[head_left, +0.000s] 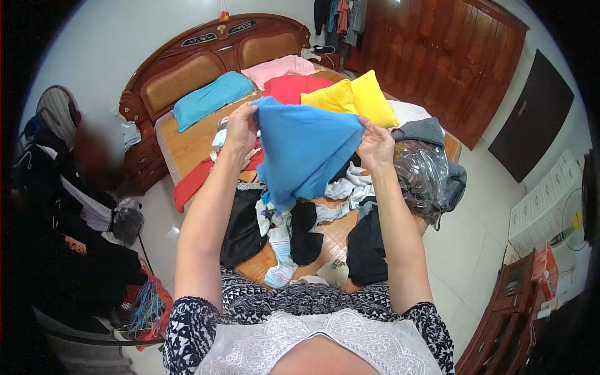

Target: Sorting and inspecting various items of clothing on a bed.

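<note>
A plain blue piece of cloth (306, 147), perhaps a garment, hangs stretched out over the bed, its lower end bunched to a point. Its upper left corner is pinched by my left hand (242, 130), and my right hand (377, 147) grips the upper right one. Under and around it lie loose clothes: a black garment (244, 222) by my left forearm, a striped white sock (281, 253), a black sock-like piece (305, 234), and another dark garment (367, 247) by my right forearm. A red garment (194, 181) lies beyond my left arm.
On the bed (172, 147) are a blue pillow (212, 100), a red cushion (294, 89), yellow cushions (372, 100) and a clear plastic bag (420, 169) beside grey clothes. Dark clothes (69, 250) are heaped at left, near several hangers (148, 309). White drawers (547, 200) stand right.
</note>
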`<state>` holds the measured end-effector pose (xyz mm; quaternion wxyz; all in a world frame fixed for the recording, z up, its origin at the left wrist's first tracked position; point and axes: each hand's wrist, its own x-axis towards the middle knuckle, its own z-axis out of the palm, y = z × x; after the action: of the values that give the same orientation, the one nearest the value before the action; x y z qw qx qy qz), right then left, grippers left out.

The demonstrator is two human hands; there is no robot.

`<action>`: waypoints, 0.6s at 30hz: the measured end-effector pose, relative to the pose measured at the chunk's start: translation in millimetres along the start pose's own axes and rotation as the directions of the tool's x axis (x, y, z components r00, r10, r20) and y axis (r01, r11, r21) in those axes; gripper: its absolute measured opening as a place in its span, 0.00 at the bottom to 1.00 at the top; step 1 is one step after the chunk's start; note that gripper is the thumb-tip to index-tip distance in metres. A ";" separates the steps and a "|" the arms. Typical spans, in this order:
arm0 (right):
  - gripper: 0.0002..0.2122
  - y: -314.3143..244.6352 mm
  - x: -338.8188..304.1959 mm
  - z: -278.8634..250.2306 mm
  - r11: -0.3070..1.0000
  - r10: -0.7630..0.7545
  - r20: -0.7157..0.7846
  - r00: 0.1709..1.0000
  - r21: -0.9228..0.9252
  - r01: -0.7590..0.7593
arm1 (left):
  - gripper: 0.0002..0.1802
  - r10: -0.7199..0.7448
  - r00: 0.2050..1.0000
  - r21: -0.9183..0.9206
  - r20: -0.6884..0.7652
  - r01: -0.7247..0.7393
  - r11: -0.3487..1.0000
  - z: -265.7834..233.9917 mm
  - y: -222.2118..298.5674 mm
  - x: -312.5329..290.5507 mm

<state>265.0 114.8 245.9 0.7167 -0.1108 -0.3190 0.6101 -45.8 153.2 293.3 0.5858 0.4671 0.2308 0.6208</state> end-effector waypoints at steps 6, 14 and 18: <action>0.14 10.5 -95.9 -21.9 0.984 0.076 -0.027 0.997 -0.156 -0.079 | 0.13 -0.034 0.962 -0.038 0.269 0.046 0.998 -3.0 1.1 -129.6; 0.10 71.0 -264.9 -143.4 0.805 0.519 -0.258 0.815 -0.174 -0.567 | 0.12 -0.754 0.651 0.454 0.089 0.647 0.613 -92.6 -116.3 -314.7; 0.08 88.2 -295.9 -136.4 0.620 0.651 -0.411 0.638 -0.198 -0.760 | 0.13 -0.828 0.561 0.477 -0.005 0.729 0.491 -88.1 -130.1 -357.3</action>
<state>259.6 -113.1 -3.0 0.4217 -0.4461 -0.2398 0.7521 -98.0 -133.8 33.9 0.7076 0.4932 0.4795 0.1616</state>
